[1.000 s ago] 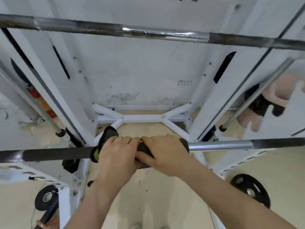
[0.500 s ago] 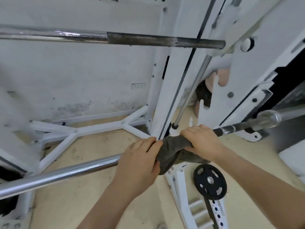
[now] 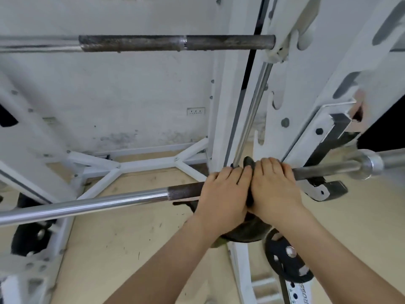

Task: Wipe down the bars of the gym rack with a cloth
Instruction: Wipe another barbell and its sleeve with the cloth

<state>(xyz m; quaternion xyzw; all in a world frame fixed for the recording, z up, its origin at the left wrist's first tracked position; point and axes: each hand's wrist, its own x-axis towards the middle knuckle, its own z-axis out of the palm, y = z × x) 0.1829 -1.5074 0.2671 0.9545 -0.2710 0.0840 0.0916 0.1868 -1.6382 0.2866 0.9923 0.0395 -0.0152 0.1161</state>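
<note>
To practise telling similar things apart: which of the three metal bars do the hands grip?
The lower horizontal bar: left hand and right hand grip the dark cloth round it. Neither hand is on the upper bar or the upright chrome rod.

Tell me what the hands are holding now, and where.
Both the left hand and right hand grip the dark cloth wrapped over the lower bar, side by side on its dark section beside the white upright.
</note>
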